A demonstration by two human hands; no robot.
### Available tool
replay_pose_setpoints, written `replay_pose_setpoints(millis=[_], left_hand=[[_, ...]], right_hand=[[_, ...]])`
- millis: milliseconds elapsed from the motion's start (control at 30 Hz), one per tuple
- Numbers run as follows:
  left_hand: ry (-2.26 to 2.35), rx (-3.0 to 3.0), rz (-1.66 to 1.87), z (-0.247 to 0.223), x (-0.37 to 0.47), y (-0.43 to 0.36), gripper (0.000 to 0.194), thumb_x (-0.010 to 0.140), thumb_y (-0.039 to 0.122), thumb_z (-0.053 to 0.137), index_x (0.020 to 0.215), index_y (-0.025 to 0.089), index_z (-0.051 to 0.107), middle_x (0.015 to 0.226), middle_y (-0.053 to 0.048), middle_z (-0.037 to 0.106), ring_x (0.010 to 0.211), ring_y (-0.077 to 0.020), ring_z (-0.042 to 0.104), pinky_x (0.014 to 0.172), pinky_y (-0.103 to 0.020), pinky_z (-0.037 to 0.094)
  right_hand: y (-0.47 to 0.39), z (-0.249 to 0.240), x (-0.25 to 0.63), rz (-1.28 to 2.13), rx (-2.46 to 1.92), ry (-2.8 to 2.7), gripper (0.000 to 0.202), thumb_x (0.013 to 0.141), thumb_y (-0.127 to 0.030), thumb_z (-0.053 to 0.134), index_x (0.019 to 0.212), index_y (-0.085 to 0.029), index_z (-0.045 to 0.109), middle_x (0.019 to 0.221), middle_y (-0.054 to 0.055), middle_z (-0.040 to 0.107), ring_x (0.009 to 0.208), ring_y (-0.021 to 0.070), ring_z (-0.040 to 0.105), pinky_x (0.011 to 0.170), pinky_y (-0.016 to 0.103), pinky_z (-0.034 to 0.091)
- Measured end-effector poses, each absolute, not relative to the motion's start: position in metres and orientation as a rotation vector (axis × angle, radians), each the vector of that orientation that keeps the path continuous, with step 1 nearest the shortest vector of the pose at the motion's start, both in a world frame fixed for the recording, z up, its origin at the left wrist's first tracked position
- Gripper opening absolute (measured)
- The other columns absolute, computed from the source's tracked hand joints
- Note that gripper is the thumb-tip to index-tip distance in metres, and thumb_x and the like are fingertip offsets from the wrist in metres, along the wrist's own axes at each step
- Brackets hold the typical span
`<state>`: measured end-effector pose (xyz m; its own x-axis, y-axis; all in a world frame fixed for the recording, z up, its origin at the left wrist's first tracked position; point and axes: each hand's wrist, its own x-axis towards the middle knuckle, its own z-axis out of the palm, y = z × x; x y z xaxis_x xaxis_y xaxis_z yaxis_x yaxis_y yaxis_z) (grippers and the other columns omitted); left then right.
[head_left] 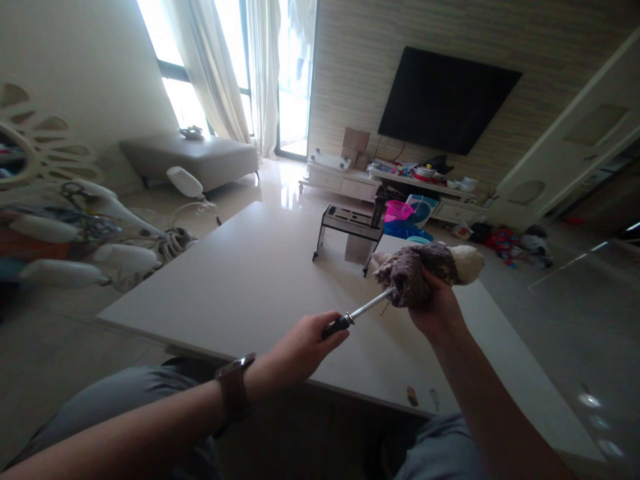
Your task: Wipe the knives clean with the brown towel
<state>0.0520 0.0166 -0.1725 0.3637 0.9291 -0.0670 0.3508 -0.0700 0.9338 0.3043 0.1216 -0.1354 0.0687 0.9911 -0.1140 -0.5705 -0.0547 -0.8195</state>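
My left hand, with a watch on its wrist, is closed around the black handle of a sharpening steel. The rod points up and to the right, its far end meeting a bunched fluffy cloth, brown with cream-white parts. My right hand grips this cloth from the right; the folds hide the rod's tip and some of my fingers. Beyond the cloth, a black-framed knife rack with slots in its top and clear sides stands on the white table.
Near the table's front edge lie a small brown-and-yellow item and a small clear item. Behind the table are a pink basket and a blue tub. A floor lamp with white shades stands at left.
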Motion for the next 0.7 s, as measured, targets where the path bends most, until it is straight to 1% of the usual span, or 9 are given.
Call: replay_pose_setpoints(millis=[67, 167, 233, 300, 400, 600, 700], left_hand=[[1.171, 1.634, 0.723, -0.171, 0.054, 0.016, 0.034, 0.100, 0.051, 0.058, 0.100, 0.018, 0.067, 0.079, 0.003, 0.058, 0.069, -0.0127, 0.046, 0.063, -0.025, 0.036], [1.179, 1.613, 0.722, -0.170, 0.056, 0.016, 0.033, 0.099, 0.051, 0.058, 0.097, 0.018, 0.065, 0.077, 0.004, 0.056, 0.069, -0.0124, 0.045, 0.063, -0.025, 0.036], [1.176, 1.595, 0.723, -0.171, 0.055, 0.016, 0.033, 0.099, 0.051, 0.058, 0.096, 0.018, 0.064, 0.077, 0.004, 0.055, 0.069, -0.0122, 0.043, 0.063, -0.025, 0.036], [1.172, 1.587, 0.719, -0.173, 0.052, 0.016, 0.034, 0.099, 0.052, 0.058, 0.096, 0.018, 0.063, 0.077, 0.004, 0.055, 0.069, -0.0123, 0.043, 0.063, -0.026, 0.036], [1.169, 1.585, 0.715, -0.177, 0.048, 0.015, 0.035, 0.099, 0.053, 0.058, 0.096, 0.018, 0.062, 0.078, 0.004, 0.055, 0.070, -0.0125, 0.044, 0.063, -0.025, 0.037], [1.169, 1.564, 0.753, -0.175, 0.052, 0.017, 0.034, 0.099, 0.051, 0.059, 0.094, 0.017, 0.062, 0.077, 0.004, 0.053, 0.070, -0.0121, 0.042, 0.063, -0.024, 0.036], [1.123, 1.536, 0.792, -0.172, 0.057, 0.019, 0.034, 0.099, 0.048, 0.059, 0.104, 0.016, 0.067, 0.085, 0.001, 0.062, 0.073, -0.0127, 0.045, 0.066, -0.024, 0.039]], right_hand=[[0.121, -0.134, 0.304, 1.429, -0.839, -0.614, 0.019, 0.089, -0.023, 0.071, 0.106, -0.020, 0.080, 0.109, 0.005, 0.083, 0.094, 0.0212, 0.080, 0.091, 0.039, 0.067], [0.118, -0.134, 0.296, 1.421, -0.848, -0.533, 0.020, 0.091, -0.019, 0.069, 0.107, -0.019, 0.080, 0.104, 0.005, 0.083, 0.087, 0.0178, 0.080, 0.082, 0.031, 0.068], [0.115, -0.134, 0.289, 1.430, -0.862, -0.489, 0.019, 0.090, -0.017, 0.069, 0.106, -0.018, 0.080, 0.099, 0.004, 0.084, 0.082, 0.0170, 0.080, 0.080, 0.029, 0.068], [0.112, -0.133, 0.282, 1.451, -0.873, -0.470, 0.019, 0.088, -0.016, 0.071, 0.104, -0.018, 0.080, 0.098, 0.005, 0.084, 0.081, 0.0179, 0.080, 0.081, 0.031, 0.068], [0.107, -0.134, 0.274, 1.480, -0.883, -0.482, 0.021, 0.085, -0.016, 0.073, 0.105, -0.018, 0.080, 0.101, 0.005, 0.084, 0.085, 0.0198, 0.081, 0.084, 0.033, 0.068], [0.091, -0.144, 0.257, 1.573, -0.948, -0.553, 0.026, 0.077, -0.020, 0.082, 0.102, -0.017, 0.080, 0.103, 0.007, 0.084, 0.087, 0.0230, 0.081, 0.086, 0.036, 0.068], [0.079, -0.151, 0.246, 1.620, -0.983, -0.551, 0.033, 0.071, -0.020, 0.086, 0.103, -0.015, 0.080, 0.104, 0.009, 0.084, 0.091, 0.0254, 0.081, 0.086, 0.037, 0.067]])
